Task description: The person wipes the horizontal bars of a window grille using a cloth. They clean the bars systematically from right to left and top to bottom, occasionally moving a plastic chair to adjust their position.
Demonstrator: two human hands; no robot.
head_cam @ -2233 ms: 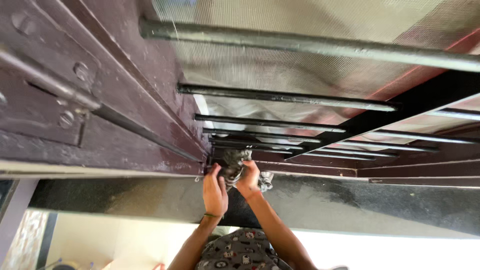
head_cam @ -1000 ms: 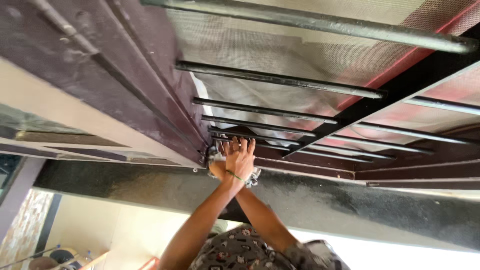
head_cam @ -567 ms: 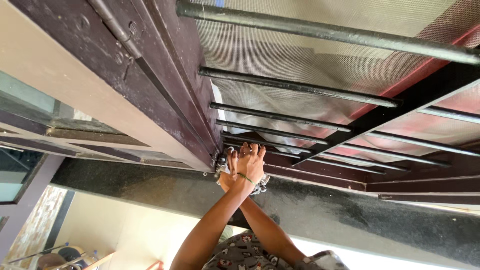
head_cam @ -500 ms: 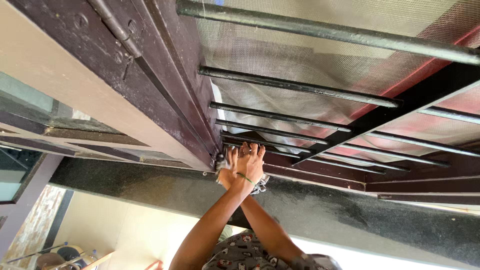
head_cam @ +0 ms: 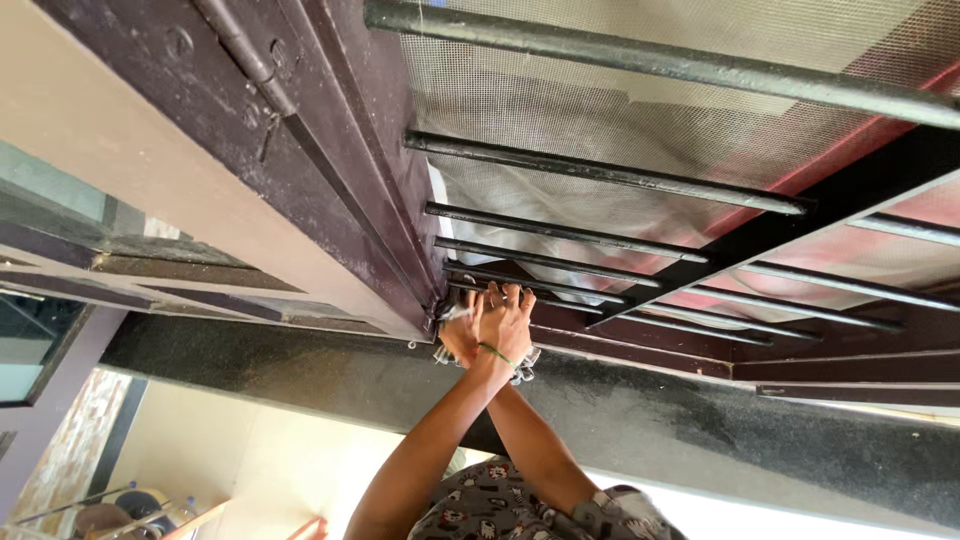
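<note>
Reaching up from below, both arms cross at the wrists where the window grille meets the dark stone sill (head_cam: 700, 420). The left hand (head_cam: 505, 325), with a green thread band on its wrist, lies on top, fingers spread wide and flat against the lowest black iron bars (head_cam: 560, 290), holding nothing that I can see; it looks braced there for support. The right hand (head_cam: 458, 338) sits beneath it, mostly hidden, pressed into the corner by the maroon wooden window frame (head_cam: 340, 170). It seems closed around a patterned grey-and-white cloth (head_cam: 524, 364), whose loose ends hang out below the hands on either side, though how tightly the fingers grip cannot be told. The cloth is bunched right at the bottom left corner of the grille, touching the frame and the sill edge, probably because dirt gathers in that tight corner. Behind the bars stretches a fine mesh screen (head_cam: 600, 110).

Compared with two seconds ago, the arms have crossed: then the hands worked side by side, both clutching the cloth in plain sight. In the last second the left palm has stayed spread on the bars while the hands shifted only slightly, and the view has swung to show more of the frame.
</note>
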